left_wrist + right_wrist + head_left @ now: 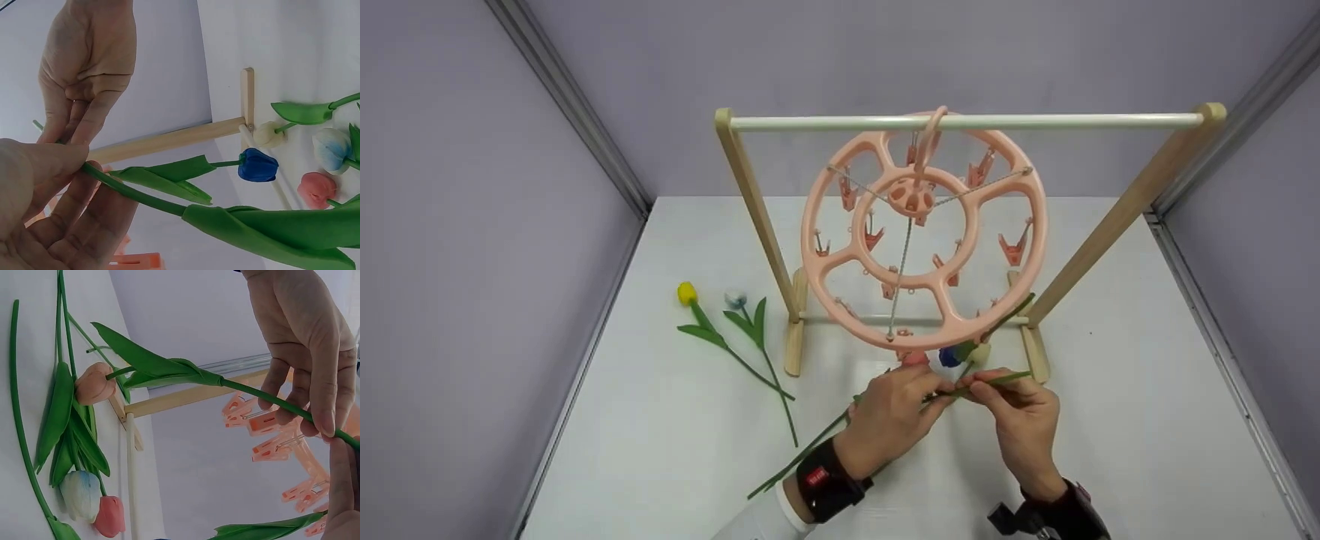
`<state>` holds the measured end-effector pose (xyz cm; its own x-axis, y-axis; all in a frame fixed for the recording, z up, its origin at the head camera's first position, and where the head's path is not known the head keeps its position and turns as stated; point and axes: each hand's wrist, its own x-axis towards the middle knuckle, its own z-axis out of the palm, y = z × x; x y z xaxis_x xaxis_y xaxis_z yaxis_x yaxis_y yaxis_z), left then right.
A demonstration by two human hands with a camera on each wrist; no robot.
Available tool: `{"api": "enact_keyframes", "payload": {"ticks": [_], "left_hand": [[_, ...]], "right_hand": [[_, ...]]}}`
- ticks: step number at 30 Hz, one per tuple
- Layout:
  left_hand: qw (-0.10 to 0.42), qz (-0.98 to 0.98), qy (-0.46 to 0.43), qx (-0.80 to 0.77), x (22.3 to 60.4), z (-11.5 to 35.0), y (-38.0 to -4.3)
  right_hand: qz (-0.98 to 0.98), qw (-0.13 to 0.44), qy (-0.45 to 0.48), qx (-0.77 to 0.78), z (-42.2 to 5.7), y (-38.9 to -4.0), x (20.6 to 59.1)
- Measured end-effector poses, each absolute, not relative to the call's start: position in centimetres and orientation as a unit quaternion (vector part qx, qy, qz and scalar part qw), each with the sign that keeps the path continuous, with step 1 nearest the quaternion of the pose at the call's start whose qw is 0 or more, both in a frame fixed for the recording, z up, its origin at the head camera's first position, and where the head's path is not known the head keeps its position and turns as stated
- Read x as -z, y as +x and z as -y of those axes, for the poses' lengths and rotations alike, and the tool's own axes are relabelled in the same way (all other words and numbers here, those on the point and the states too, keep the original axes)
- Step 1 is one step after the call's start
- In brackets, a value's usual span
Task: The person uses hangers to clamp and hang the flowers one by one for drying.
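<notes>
My left hand (889, 411) and right hand (1024, 424) come together in front of the rack, below the round pink hanger's front rim. Between them runs the green stem (264, 395) of an artificial tulip (95, 384) with a peach flower. Thumb and fingers of the left hand (62, 191) pinch this stem. Close beside them, the right hand (87, 73) pinches it near its bare end. Behind the hands a blue tulip (259, 165) hangs head down, its stem rising toward the hanger's clips.
A pink clip hanger (960, 330) hangs by its hook from the white bar (1072, 121) of a wooden rack. Yellow (687, 293) and white-blue (735, 299) tulips lie at left on the white table. Cream (980, 354) and pink (915, 358) tulips lie beyond the hands.
</notes>
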<state>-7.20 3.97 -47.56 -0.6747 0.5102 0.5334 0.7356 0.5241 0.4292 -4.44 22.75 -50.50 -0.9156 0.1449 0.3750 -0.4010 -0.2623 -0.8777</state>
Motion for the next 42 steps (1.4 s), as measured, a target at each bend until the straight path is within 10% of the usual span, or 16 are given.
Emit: {"api": "enact_keyframes", "payload": {"ticks": [22,42], "left_hand": [[0.150,0.790,-0.346,0.483,46.0,-1.8,-7.4],[0.120,0.720,-0.298,0.615,45.5,-1.6,-6.7]], "right_hand": [[0.601,0.291,0.192,-0.720,-28.6,-8.6,47.0],[0.756,0.282,0.137,-0.575,-31.1,-17.0,43.4]]}}
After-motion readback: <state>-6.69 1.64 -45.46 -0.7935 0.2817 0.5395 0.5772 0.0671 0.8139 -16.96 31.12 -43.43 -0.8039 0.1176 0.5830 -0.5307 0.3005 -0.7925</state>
